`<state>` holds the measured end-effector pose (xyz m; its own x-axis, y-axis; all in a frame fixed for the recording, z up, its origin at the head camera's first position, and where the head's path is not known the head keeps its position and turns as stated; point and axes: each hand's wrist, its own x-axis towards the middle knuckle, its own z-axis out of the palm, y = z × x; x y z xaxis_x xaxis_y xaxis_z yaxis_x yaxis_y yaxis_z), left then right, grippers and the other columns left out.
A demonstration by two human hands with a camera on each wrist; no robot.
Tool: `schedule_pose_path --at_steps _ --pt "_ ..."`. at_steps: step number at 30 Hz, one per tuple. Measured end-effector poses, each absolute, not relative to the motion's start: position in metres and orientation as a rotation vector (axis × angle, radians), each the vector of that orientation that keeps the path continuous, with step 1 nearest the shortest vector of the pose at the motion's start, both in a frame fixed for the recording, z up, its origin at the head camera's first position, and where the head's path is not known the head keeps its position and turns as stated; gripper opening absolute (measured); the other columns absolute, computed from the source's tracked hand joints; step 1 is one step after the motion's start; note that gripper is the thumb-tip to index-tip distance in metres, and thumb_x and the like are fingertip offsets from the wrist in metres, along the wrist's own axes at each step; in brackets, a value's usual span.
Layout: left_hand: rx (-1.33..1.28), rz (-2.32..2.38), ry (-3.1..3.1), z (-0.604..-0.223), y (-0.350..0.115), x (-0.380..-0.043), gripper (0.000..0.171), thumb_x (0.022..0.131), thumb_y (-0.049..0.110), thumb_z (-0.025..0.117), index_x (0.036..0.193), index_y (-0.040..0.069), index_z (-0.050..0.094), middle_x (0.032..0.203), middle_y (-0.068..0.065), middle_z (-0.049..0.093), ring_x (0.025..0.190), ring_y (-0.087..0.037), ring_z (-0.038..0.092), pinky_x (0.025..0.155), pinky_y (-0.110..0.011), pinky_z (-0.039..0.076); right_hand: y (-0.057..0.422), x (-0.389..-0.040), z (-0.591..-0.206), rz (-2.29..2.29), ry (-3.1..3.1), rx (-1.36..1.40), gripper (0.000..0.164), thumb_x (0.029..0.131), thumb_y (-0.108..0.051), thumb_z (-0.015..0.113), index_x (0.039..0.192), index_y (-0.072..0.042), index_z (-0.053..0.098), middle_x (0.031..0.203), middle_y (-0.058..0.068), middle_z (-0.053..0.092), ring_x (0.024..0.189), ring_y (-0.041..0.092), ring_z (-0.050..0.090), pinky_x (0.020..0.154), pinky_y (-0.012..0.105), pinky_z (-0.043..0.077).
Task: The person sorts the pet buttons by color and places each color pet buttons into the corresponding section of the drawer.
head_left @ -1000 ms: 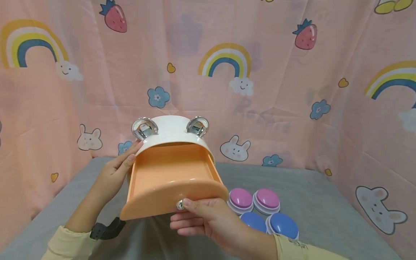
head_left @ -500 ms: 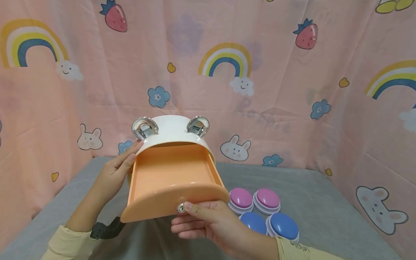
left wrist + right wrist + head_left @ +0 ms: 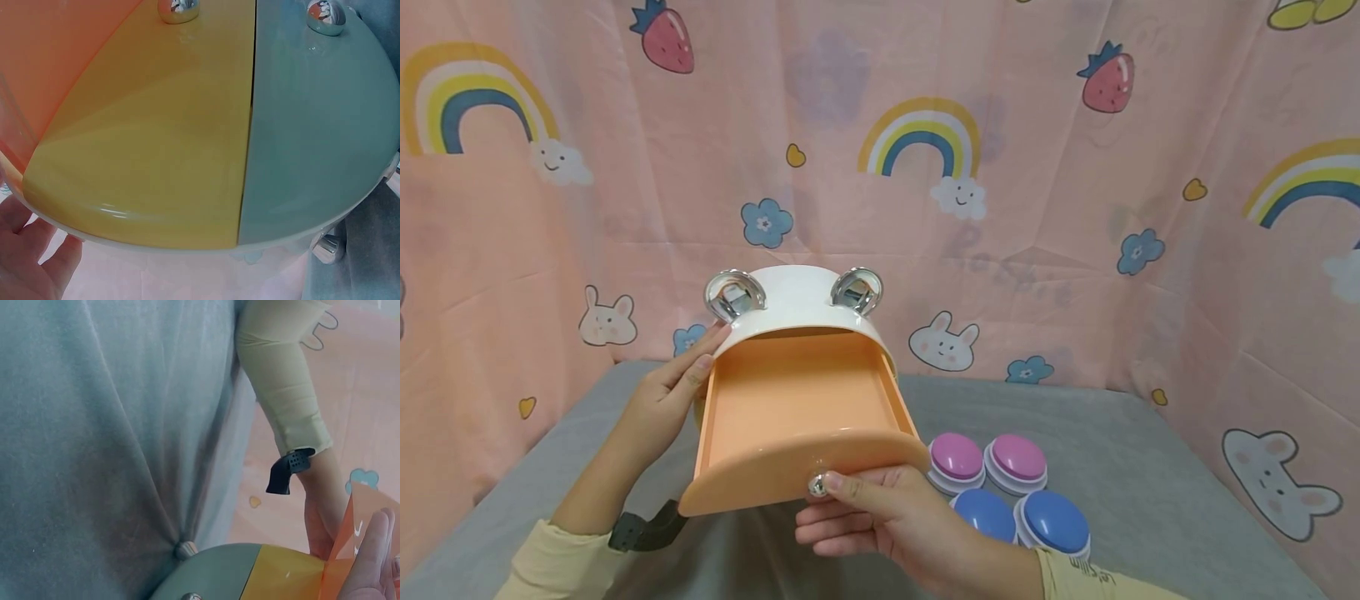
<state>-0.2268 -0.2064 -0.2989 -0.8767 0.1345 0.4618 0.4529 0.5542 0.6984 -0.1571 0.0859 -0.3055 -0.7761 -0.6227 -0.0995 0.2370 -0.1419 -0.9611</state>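
A small storage cabinet with a white rounded shell [image 3: 797, 296] and two silver ears stands tilted on the cloth. Its orange top drawer [image 3: 797, 392] is pulled out, and nothing lies inside. My right hand [image 3: 898, 517] pinches the silver knob [image 3: 818, 485] on that drawer's front, thumb on the knob, other fingers below. Against the shell's left side rests my left hand [image 3: 658, 408], steadying it with fairly straight fingers. In the left wrist view a yellow drawer front [image 3: 150, 144] and a green drawer front [image 3: 319, 131] sit closed beneath the orange one.
Two pink push lights [image 3: 956, 457] and two blue ones [image 3: 1054, 522], all with white rims, stand right of the cabinet near my right forearm. Grey cloth [image 3: 1135, 475] covers the table. A pink printed curtain [image 3: 1037, 275] hangs behind and at both sides.
The orange drawer's front and my right hand on its knob have come slightly down and toward me. My left hand has stayed in place.
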Motion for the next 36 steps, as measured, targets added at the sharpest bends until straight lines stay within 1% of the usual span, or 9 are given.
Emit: schedule_pose_path --at_steps 5,11,17,22,27,32,34,35,36 --pt "-0.488 -1.266 -2.43 -0.299 -0.206 -0.227 0.044 0.108 0.035 0.039 0.152 0.033 0.04 0.163 0.002 0.03 0.152 -0.032 0.025 0.115 -0.06 0.031 0.087 -0.158 -0.303 -1.931 1.608 -0.42 0.047 0.098 -0.034 0.062 0.121 0.007 0.064 0.102 0.012 0.077 0.09 0.014 0.076 0.087 0.035 0.061" --pt "-0.483 -1.26 -2.441 -0.299 -0.205 -0.227 0.045 0.108 0.037 0.038 0.153 0.033 0.04 0.163 0.002 0.03 0.152 -0.032 0.026 0.115 -0.06 0.032 0.099 -0.151 -0.293 -1.818 1.776 -0.421 0.045 0.096 -0.033 0.065 0.111 0.009 0.069 0.102 0.018 0.076 0.091 0.022 0.076 0.084 0.039 0.062" --pt "-0.489 -1.246 -2.437 -0.298 -0.205 -0.227 0.044 0.108 0.035 0.039 0.153 0.033 0.04 0.163 0.003 0.03 0.152 -0.03 0.027 0.116 -0.055 0.034 0.131 -0.147 -0.272 -1.836 1.879 -0.553 0.036 0.095 -0.024 0.067 0.113 0.007 0.069 0.106 0.013 0.076 0.098 0.022 0.075 0.089 0.039 0.061" --pt "-0.481 -1.228 -2.443 -0.299 -0.205 -0.227 0.044 0.108 0.036 0.037 0.153 0.034 0.039 0.163 0.002 0.031 0.151 -0.032 0.028 0.113 -0.057 0.035 0.156 -0.152 -0.262 -1.896 2.039 -0.517 0.024 0.094 -0.021 0.068 0.107 -0.001 0.073 0.104 0.007 0.078 0.097 0.021 0.075 0.088 0.036 0.061" --pt "-0.485 -1.229 -2.448 -0.3 -0.206 -0.228 0.045 0.109 0.037 0.036 0.153 0.033 0.038 0.163 0.001 0.03 0.151 -0.032 0.028 0.109 -0.052 0.04 0.175 -0.161 -0.257 -1.903 2.282 -0.395 0.022 0.093 -0.025 0.071 0.105 -0.007 0.075 0.099 -0.001 0.078 0.096 0.018 0.075 0.085 0.033 0.062" --pt "-0.485 -1.227 -2.452 -0.298 -0.207 -0.226 0.045 0.108 0.035 0.038 0.153 0.033 0.039 0.163 0.004 0.03 0.151 -0.03 0.028 0.111 -0.031 0.044 0.187 -0.174 -0.258 -1.833 2.481 -0.318 0.034 0.092 -0.03 0.071 0.116 -0.007 0.07 0.11 -0.002 0.076 0.107 0.014 0.07 0.092 0.03 0.059" --pt "-0.483 -1.227 -2.453 -0.298 -0.207 -0.226 0.045 0.108 0.035 0.038 0.153 0.033 0.039 0.163 0.004 0.03 0.151 -0.029 0.028 0.112 -0.029 0.043 0.19 -0.181 -0.261 -1.803 2.55 -0.289 0.038 0.092 -0.033 0.072 0.12 -0.009 0.069 0.115 -0.003 0.074 0.11 0.013 0.068 0.096 0.033 0.057" --pt "-0.487 -1.229 -2.452 -0.298 -0.207 -0.226 0.045 0.108 0.035 0.039 0.153 0.033 0.039 0.163 0.004 0.03 0.151 -0.03 0.028 0.113 -0.034 0.042 0.192 -0.185 -0.263 -1.787 2.583 -0.273 0.04 0.091 -0.035 0.072 0.122 -0.01 0.068 0.117 -0.003 0.073 0.111 0.012 0.067 0.098 0.034 0.056" --pt "-0.487 -1.223 -2.451 -0.298 -0.207 -0.226 0.045 0.108 0.035 0.038 0.153 0.033 0.039 0.163 0.004 0.03 0.151 -0.03 0.028 0.112 -0.027 0.043 0.193 -0.189 -0.264 -1.778 2.606 -0.262 0.043 0.091 -0.036 0.073 0.124 -0.01 0.067 0.12 -0.003 0.072 0.112 0.013 0.066 0.1 0.037 0.055"
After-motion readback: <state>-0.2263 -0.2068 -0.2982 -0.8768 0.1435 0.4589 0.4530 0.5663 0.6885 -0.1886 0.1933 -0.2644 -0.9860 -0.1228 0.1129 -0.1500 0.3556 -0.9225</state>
